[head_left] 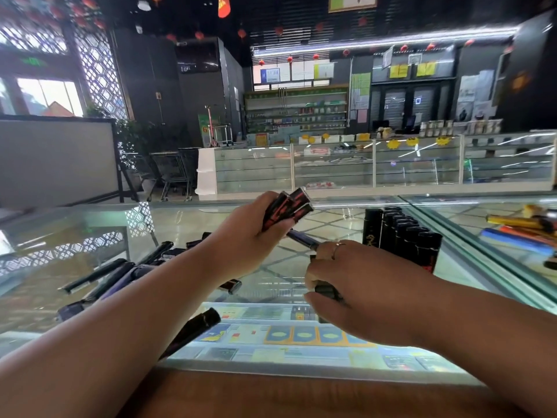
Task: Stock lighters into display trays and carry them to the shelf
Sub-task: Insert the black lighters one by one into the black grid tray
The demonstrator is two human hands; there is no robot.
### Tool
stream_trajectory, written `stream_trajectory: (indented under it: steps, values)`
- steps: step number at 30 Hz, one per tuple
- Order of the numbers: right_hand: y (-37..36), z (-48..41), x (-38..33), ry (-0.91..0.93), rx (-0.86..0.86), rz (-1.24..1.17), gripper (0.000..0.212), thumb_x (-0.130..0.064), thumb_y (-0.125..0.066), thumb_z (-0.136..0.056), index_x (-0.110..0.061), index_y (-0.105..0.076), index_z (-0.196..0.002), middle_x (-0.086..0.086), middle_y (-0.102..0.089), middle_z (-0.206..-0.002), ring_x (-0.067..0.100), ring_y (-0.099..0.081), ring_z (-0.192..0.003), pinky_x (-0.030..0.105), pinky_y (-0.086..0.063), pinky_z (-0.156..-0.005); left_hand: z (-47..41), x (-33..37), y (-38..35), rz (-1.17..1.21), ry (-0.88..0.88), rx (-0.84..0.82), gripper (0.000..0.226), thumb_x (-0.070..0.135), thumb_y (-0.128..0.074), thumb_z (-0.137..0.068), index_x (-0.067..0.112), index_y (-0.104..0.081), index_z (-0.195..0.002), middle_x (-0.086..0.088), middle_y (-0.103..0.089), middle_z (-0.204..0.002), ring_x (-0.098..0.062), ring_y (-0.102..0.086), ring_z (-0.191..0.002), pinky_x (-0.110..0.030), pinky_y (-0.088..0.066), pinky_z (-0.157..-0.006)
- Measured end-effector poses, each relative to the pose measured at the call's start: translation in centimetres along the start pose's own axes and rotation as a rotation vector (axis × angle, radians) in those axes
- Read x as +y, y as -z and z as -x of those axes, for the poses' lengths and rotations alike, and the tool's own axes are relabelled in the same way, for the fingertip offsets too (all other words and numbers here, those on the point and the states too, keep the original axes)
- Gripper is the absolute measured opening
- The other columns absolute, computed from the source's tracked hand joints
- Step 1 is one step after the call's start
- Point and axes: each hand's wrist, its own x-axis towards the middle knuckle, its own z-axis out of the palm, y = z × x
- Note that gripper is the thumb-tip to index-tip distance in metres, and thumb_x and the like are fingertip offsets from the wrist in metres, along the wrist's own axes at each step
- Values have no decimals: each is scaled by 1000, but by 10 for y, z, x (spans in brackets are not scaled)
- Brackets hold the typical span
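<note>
With the left hand [250, 233] gripping a bundle of lighters [289, 206] above the table [180, 218] and the right hand [361, 285] curled round more, slot each upright, snug against the standing row [404, 233] near the right edge.

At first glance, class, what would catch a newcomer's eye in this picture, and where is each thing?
At centre the left hand holds up a bundle of red-and-black lighters; below it the right hand grips a dark lighter. A row of black lighters stands upright on the glass counter at right, and loose lighters lie scattered at left.
</note>
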Motion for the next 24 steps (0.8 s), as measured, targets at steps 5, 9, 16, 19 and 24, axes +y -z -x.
stream_trajectory:
  steps: [5,9,16,19,24]
  values:
    - [19,0,1,-89,288,-131,15,-47,-48,-91,-39,-45,-104,-23,-42,-91,-5,-44,-83,12,-32,-64,2,9,4,211,13,-3,4,36,-58,-94,33,-56,-91,10,-64,-68,-11,-60,-62,-42,-52,-62]
    - [37,0,6,-118,550,-119,27,-38,-52,-88,-31,-51,-114,-19,-43,-100,-6,-42,-89,11,-33,-73,2,14,2,282,-34,-62,9,33,-61,-93,36,-57,-86,12,-62,-64,-3,-51,-54,-25,-41,-53]
    - [43,-1,15,-200,505,-45,29,-46,-51,-90,-33,-62,-114,-20,-59,-94,4,-40,-95,16,-26,-82,5,26,2,298,-113,-136,4,43,-57,-85,47,-57,-86,14,-60,-65,-1,-47,-55,-19,-38,-52]
    - [44,0,15,-206,497,-140,24,-47,-57,-81,-36,-65,-101,-27,-60,-84,-3,-45,-93,1,-27,-78,7,29,2,323,-113,-144,5,41,-58,-85,45,-58,-88,15,-59,-65,0,-46,-54,-16,-36,-52]
    - [49,1,17,-240,529,-266,8,-31,-71,-81,-35,-63,-82,-38,-57,-81,-11,-51,-77,2,-33,-64,8,28,1,300,-107,-138,10,39,-60,-90,47,-59,-84,16,-58,-63,1,-44,-51,-14,-34,-49]
